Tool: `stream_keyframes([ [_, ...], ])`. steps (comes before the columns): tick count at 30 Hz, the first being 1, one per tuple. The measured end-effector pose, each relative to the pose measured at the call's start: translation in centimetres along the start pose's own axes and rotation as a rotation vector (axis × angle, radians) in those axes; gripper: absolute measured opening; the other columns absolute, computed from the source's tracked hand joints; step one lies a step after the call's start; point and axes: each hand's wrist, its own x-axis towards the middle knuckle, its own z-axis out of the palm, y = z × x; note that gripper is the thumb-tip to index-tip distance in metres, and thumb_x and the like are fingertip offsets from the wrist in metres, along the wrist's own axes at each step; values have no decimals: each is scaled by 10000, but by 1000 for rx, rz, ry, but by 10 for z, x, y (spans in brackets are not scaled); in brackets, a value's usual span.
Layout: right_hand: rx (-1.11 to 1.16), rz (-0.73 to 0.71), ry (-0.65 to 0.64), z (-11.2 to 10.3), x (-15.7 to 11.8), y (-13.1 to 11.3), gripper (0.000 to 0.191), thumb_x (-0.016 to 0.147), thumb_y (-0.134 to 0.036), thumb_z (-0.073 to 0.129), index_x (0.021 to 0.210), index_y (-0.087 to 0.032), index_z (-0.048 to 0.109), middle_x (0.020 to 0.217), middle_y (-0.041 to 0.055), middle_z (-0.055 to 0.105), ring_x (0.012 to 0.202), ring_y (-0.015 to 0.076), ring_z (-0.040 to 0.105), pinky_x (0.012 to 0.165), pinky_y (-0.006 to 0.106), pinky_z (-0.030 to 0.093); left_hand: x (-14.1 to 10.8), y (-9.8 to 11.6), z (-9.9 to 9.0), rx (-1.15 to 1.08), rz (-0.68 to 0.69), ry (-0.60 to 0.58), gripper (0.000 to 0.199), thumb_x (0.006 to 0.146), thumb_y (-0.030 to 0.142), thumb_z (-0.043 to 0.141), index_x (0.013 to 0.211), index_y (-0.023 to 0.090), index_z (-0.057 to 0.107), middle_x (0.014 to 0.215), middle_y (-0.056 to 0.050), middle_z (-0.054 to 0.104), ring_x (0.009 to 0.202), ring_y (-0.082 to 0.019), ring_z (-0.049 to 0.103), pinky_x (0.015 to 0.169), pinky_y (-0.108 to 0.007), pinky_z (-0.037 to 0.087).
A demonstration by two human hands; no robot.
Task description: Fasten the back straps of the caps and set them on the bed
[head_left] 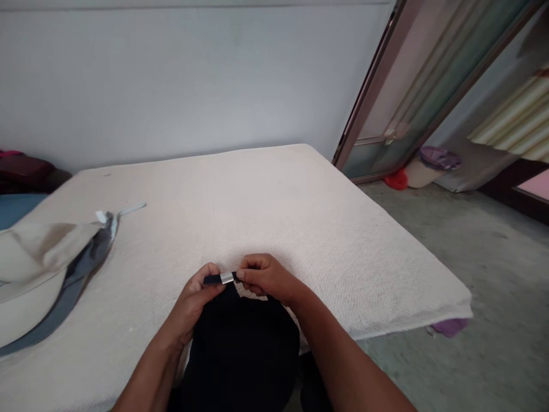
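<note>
A black cap (244, 349) is in front of me at the near edge of the padded surface, its back opening facing away from me. Across that opening runs its dark strap with a silver metal buckle (227, 277). My left hand (199, 294) is closed on the strap's left end, thumb toward me. On the buckle's other side, my right hand (266, 277) pinches the strap between thumb and fingers. Part of the cap's lower body is cut off by the frame's bottom edge.
A beige cap (32, 274) and a grey-blue cap (88, 263) lie stacked on the left of the white-covered surface (240, 200). Dark red items sit beyond. On the floor at right are a lined bin (429, 169) and a red bag (396, 179), near a sliding door.
</note>
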Motion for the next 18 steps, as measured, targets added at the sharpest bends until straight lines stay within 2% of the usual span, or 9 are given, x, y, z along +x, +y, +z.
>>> stream_keyframes([
  [6, -13, 7, -21, -2, -2, -4, 179, 762, -296, 611, 684, -152, 537, 517, -53, 461, 427, 46, 369, 399, 183, 266, -4, 0, -3, -121, -53, -54, 186, 719, 187, 674, 719, 190, 488, 561, 53, 487, 463, -73, 430, 447, -178, 315],
  [9, 19, 0, -56, -3, -4, -5, 156, 775, -274, 598, 699, -153, 535, 498, -64, 447, 417, 42, 358, 399, 179, 249, -4, 0, -6, -114, -55, -54, 153, 721, 187, 674, 752, 188, 524, 596, 36, 537, 489, -85, 481, 473, -185, 355],
  [18, 114, 67, -117, 1, -2, -1, 184, 751, -298, 630, 701, -157, 522, 497, -75, 430, 393, 34, 331, 376, 180, 204, -4, -2, -8, -30, -42, -50, 152, 706, 196, 704, 784, 183, 574, 612, 38, 549, 513, -74, 483, 489, -172, 349],
])
